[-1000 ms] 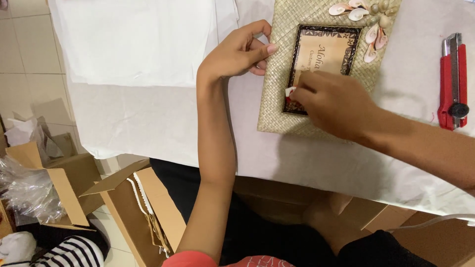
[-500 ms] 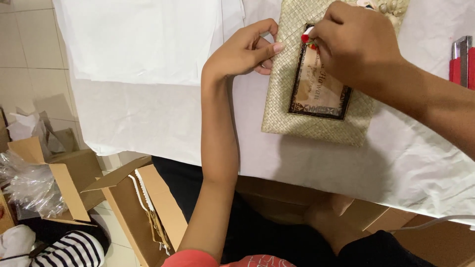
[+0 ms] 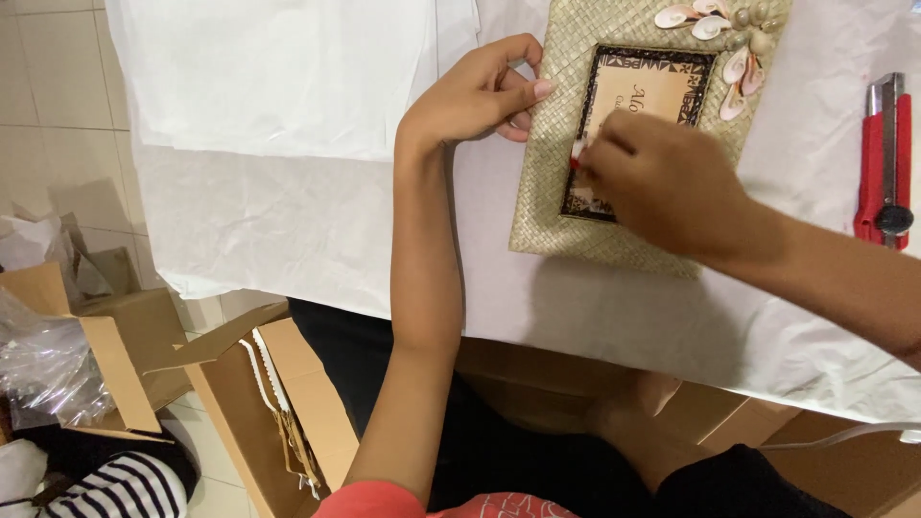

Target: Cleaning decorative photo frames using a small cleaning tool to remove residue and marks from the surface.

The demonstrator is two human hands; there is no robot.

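While woven photo frame (image 3: 641, 144) lies flat on white-papered counter (image 3: 317, 221), our left hand (image 3: 480, 91) steadies its left edge, fingers curled, grip empty; right hand (image 3: 667, 182) pinches small red-white bit over frame centre. Red utility knife (image 3: 887, 158) near right.

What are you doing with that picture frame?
A person sits at a table covered in white paper, working on a woven picture frame with seashells at its top corner. The left hand steadies the frame's left edge. The right hand rests over the picture in the middle, pinching something small and red against it. A red box cutter lies to the right, untouched. Open cardboard boxes sit on the floor.
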